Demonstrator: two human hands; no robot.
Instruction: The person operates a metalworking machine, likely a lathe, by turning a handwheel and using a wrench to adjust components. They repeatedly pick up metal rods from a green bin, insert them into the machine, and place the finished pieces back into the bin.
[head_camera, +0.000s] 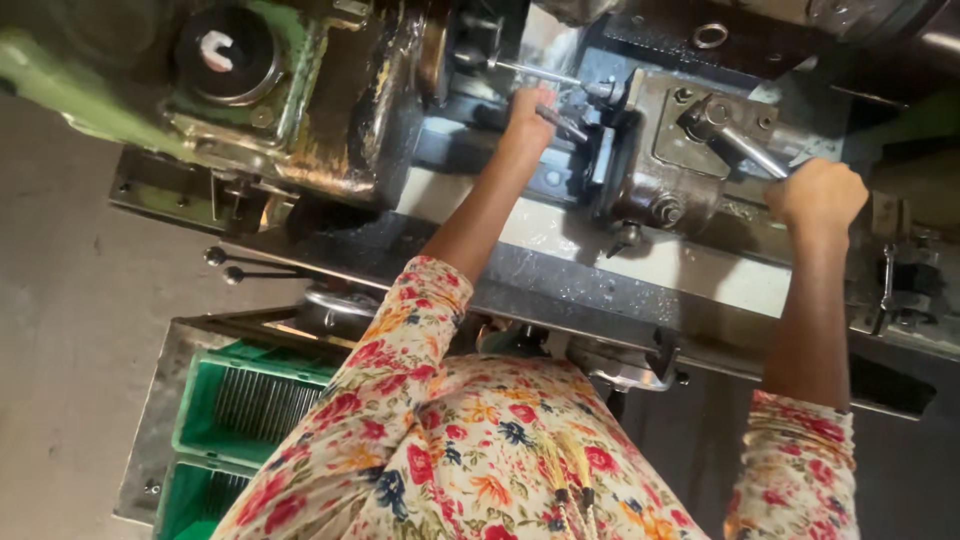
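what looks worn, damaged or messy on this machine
The green machine housing has chipped paint and brown grime along its edge. Pale shavings or dust lie on the flat bed. The left hand holds a thin rod; the right hand grips the lever. Nothing looks broken.

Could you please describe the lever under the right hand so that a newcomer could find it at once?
Start at the grey machine block. The lever slants from a pivot on top down into the right hand, the only shiny round bar there.
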